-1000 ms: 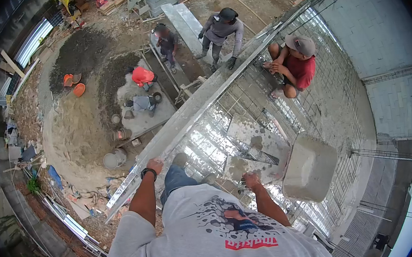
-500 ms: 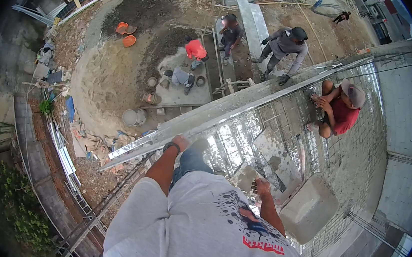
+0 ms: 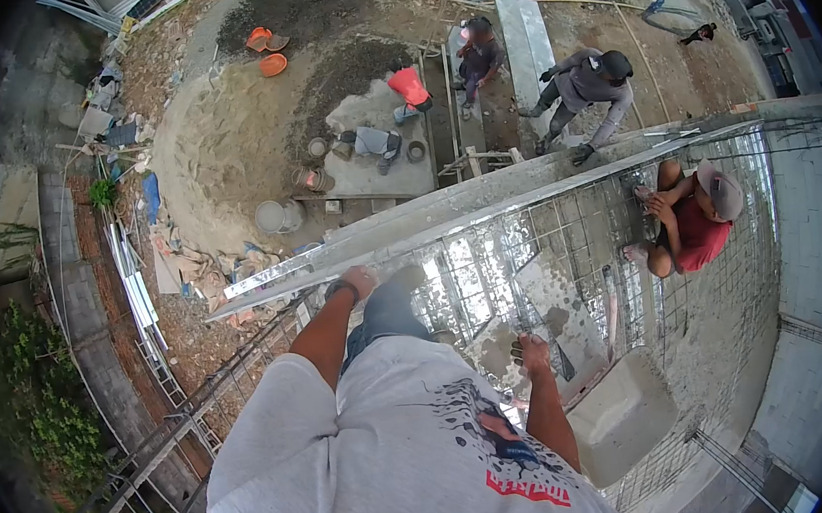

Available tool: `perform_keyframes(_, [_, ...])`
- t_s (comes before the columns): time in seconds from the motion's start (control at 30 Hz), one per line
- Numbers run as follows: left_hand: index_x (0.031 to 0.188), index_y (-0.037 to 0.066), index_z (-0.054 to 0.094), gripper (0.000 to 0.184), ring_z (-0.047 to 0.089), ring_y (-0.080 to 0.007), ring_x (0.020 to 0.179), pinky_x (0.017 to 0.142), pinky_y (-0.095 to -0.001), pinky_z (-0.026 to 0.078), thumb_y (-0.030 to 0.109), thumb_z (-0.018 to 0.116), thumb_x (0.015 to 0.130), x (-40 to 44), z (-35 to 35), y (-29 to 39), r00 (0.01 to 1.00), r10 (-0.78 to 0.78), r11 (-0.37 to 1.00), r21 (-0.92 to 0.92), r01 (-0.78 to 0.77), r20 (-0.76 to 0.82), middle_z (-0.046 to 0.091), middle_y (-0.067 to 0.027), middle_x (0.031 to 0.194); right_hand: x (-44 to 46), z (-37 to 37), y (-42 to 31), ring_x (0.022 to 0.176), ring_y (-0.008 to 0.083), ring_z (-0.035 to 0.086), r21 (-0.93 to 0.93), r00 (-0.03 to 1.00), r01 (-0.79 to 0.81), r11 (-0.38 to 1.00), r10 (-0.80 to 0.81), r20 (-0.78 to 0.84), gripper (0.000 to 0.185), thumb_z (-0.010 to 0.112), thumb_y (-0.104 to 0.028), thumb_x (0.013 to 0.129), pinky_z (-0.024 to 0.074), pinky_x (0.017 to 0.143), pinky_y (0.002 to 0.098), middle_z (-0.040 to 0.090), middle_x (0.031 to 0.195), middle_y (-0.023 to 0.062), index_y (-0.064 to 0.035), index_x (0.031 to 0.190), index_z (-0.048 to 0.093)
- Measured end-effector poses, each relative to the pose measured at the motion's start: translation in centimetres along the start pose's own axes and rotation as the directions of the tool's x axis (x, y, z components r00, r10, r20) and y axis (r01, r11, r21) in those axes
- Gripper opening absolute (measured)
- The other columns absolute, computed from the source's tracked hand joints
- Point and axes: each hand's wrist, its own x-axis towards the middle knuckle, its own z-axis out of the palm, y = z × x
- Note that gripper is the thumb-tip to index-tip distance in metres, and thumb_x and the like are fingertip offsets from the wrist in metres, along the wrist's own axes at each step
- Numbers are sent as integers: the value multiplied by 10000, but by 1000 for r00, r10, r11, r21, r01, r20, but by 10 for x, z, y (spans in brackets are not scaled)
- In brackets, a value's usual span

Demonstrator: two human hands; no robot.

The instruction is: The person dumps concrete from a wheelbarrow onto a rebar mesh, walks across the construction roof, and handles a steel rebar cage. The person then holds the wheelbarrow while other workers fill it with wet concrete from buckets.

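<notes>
swinging my view, i keep my left fingers (image 3: 363,279) at the concrete ledge (image 3: 437,216), hold unclear; inside that ledge, my right fingers (image 3: 522,350) hang half-open, seemingly empty, over the grey board (image 3: 491,349), lifting nothing.

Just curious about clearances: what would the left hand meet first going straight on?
The left hand would likely meet the long concrete ledge just ahead; depth is unclear, so it may already touch the ledge's edge.
</notes>
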Motion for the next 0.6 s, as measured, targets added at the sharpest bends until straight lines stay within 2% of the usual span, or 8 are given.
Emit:
perform_keyframes(0.07, [923, 134, 713, 268, 634, -362, 950, 833, -410, 502, 289, 579, 750, -8, -4, 9, 1000, -3, 1000, 14, 3, 6, 668, -196, 981, -1, 0, -6, 714, 178, 652, 11, 1000, 13, 1000, -13, -1, 257, 529, -303, 944, 497, 560, 320, 667, 869, 59, -56, 974, 594])
perform_keyframes(0.17, [910, 148, 721, 222, 674, -243, 843, 780, -344, 520, 285, 675, 741, -2, 0, 8, 999, -32, 999, 6, 32, 7, 706, -98, 871, -4, 2, -6, 707, 179, 650, 14, 1000, 8, 1000, -8, -17, 253, 530, -305, 947, 494, 553, 318, 668, 857, 58, -62, 975, 594])
perform_keyframes(0.27, [921, 141, 720, 224, 674, -231, 821, 765, -344, 521, 267, 672, 742, 3, 2, 13, 998, -59, 998, -33, 59, -14, 706, -100, 866, 1, 0, 7, 696, 179, 646, -6, 1000, -4, 1000, 4, -5, 243, 532, -304, 948, 495, 551, 319, 668, 846, 58, -71, 969, 595])
perform_keyframes(0.37, [933, 171, 725, 237, 644, -339, 949, 836, -404, 500, 248, 586, 757, -2, -9, 33, 996, -72, 993, -93, 77, 52, 684, -165, 978, 3, -3, 24, 686, 178, 640, -10, 1000, -30, 1000, 30, 0, 233, 538, -301, 947, 499, 553, 324, 668, 847, 60, -76, 963, 592])
perform_keyframes(0.47, [926, 175, 728, 230, 649, -332, 935, 834, -392, 503, 254, 581, 768, 4, -7, 36, 993, -107, 989, -99, 111, 47, 690, -150, 970, -3, -3, 32, 683, 179, 637, 9, 998, -54, 999, 54, -23, 229, 542, -297, 946, 502, 553, 330, 668, 844, 62, -74, 964, 589])
perform_keyframes(0.6, [914, 174, 730, 223, 653, -319, 935, 837, -383, 504, 258, 576, 777, 5, -8, 39, 996, -77, 993, -84, 80, 34, 693, -145, 959, -7, -5, 39, 680, 190, 668, -6, 998, -52, 999, 52, -48, 244, 530, -260, 939, 522, 541, 333, 686, 861, 85, -45, 1008, 624])
